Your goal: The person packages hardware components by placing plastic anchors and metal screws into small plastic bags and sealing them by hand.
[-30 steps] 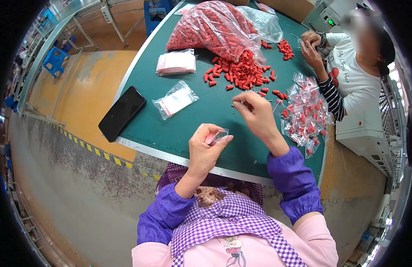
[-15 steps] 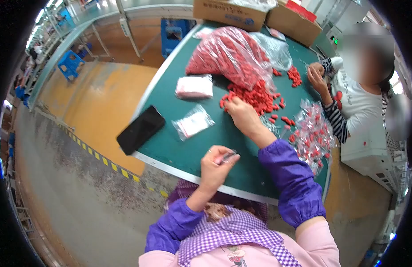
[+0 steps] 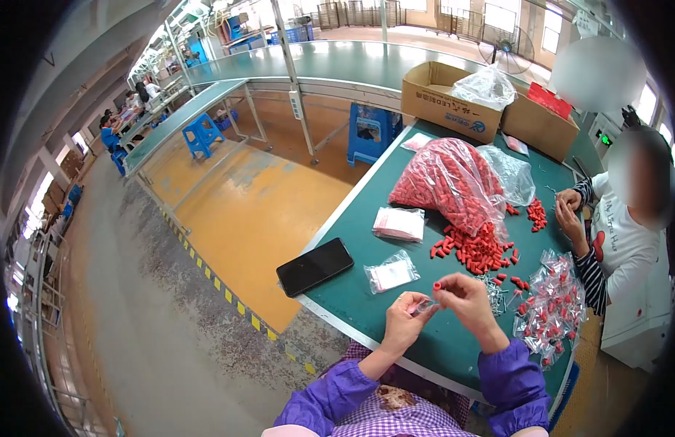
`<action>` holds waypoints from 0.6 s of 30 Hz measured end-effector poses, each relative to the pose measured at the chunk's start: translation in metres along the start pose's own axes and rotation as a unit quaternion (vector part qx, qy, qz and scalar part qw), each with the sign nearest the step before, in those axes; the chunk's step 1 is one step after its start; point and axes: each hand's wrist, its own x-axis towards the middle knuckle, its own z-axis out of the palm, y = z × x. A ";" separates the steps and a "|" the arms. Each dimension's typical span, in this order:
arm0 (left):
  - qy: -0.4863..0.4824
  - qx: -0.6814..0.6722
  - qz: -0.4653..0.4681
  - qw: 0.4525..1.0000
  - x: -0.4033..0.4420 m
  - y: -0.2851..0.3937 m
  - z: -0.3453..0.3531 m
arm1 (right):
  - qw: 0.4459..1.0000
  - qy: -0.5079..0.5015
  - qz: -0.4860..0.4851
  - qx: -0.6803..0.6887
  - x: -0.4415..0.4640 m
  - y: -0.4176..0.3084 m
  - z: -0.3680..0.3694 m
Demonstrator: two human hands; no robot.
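Observation:
My left hand (image 3: 401, 325) pinches a small clear plastic bag (image 3: 422, 307) above the front of the table. Right beside it, my right hand (image 3: 470, 304) is closed on a small red plastic cap (image 3: 437, 286), held at the bag; whether the two touch I cannot tell. Beyond my hands, loose red caps (image 3: 479, 251) spill from a large clear bag of caps (image 3: 448, 178). Small metal pieces, seemingly screws (image 3: 493, 293), lie by my right wrist. Several filled clear bags (image 3: 547, 313) with red caps are heaped to the right.
A black phone (image 3: 315, 267) lies at the table's left edge, near a packet of small bags (image 3: 393, 272) and a thicker stack (image 3: 398, 223). Cardboard boxes (image 3: 454, 109) stand at the back. A co-worker (image 3: 621, 226) sits on the right, hands over the table.
My right hand has come back from the cap pile with a red cap, close to my left hand. The left still holds the bag. The camera view has tilted up and turned left.

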 end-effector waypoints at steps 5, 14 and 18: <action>-0.005 0.033 0.021 0.999 -0.004 0.018 0.008 | 0.991 0.054 0.000 -0.122 -0.025 0.005 0.010; -0.026 0.047 0.083 0.995 -0.004 0.023 0.007 | 0.980 0.062 -0.075 -0.174 -0.034 -0.006 0.006; -0.019 0.095 0.128 0.987 -0.005 0.029 0.006 | 0.975 0.044 -0.084 -0.203 -0.035 -0.017 0.006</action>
